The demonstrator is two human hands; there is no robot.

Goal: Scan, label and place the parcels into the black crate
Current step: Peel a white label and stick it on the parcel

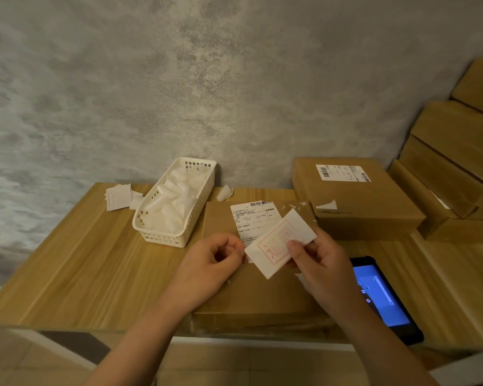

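A flat brown cardboard parcel (251,296) lies on the wooden table in front of me, with a white shipping label (253,218) stuck on its far part. Above it I hold a white sticker with a red stamp-like frame (276,243). My right hand (322,271) grips the sticker's right side, thumb on top. My left hand (215,263) pinches its left corner with fingers curled. The black crate is not in view.
A white plastic basket (176,201) full of white sheets stands at the back left, loose paper slips (120,196) beside it. A second labelled parcel (357,196) sits behind right, more boxes (452,151) stacked at far right. A handheld scanner with blue screen (382,296) lies at right.
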